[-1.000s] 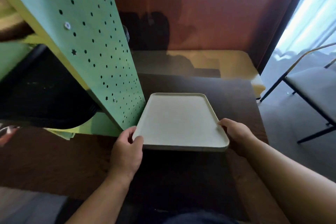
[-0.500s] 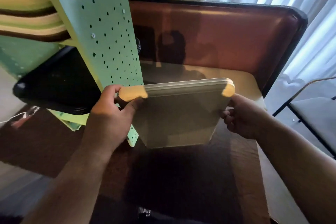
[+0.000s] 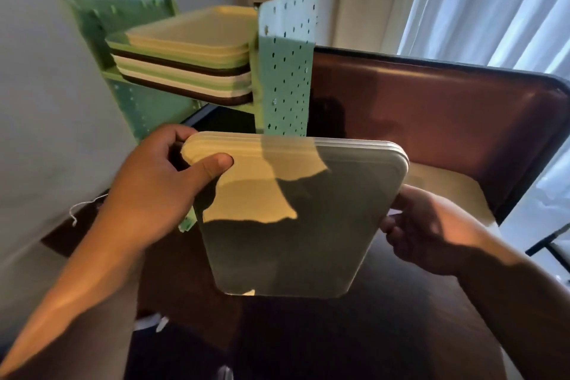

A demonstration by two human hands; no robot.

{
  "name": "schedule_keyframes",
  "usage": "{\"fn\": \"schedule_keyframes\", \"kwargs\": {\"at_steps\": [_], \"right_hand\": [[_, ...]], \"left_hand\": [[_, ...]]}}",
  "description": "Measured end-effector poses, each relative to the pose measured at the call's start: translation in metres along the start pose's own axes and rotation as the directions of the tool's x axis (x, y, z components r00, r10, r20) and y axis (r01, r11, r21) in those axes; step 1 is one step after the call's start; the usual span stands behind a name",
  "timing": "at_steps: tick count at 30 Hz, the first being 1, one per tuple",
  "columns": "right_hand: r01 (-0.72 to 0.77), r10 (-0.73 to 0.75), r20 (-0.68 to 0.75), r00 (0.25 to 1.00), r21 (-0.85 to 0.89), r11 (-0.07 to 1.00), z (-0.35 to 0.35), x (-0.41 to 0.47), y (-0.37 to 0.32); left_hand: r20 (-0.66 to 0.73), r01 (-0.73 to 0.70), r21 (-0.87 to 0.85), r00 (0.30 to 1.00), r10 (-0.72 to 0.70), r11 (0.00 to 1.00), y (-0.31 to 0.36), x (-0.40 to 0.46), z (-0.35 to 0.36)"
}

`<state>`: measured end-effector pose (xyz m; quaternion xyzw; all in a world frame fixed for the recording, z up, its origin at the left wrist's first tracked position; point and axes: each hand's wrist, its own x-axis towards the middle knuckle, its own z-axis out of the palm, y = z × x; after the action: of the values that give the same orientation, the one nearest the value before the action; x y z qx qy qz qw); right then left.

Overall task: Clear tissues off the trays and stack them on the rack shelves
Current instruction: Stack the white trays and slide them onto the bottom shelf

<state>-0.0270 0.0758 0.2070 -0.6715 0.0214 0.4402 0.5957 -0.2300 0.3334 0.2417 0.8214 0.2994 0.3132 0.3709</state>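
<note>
While I hold the tray [image 3: 296,219] up off the table [image 3: 354,342], tilted with its underside toward me, my left hand [image 3: 160,191] clamps its upper left corner, thumb on the underside. My right hand [image 3: 425,231] grips the right edge, fingers curled behind. Beyond it, the rack [image 3: 285,71] shelf carries stacked trays [image 3: 188,55].

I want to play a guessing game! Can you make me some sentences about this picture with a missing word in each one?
1. The person holds the cream tray with ____ hands.
2. The left hand has its ____ pressed on the tray's near face.
3. The rack with the little holes is coloured ____.
4. The stack of trays rests on a shelf that is ____ than the held tray.

Missing words: both (two); thumb; green; higher
</note>
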Motion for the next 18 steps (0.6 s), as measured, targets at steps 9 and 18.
{"fn": "schedule_keyframes", "kwargs": {"at_steps": [9, 18], "right_hand": [[0.083, -0.085, 0.038, 0.996, 0.050, 0.995, 0.079, -0.009, -0.008], [0.311, -0.289, -0.158, 0.944, 0.140, 0.940, 0.158, -0.019, 0.004]], "left_hand": [[0.117, -0.151, -0.032, 0.981, 0.154, 0.988, -0.035, 0.046, -0.071], [0.100, -0.333, -0.325, 0.918, 0.383, 0.885, -0.089, 0.118, -0.122]]}}
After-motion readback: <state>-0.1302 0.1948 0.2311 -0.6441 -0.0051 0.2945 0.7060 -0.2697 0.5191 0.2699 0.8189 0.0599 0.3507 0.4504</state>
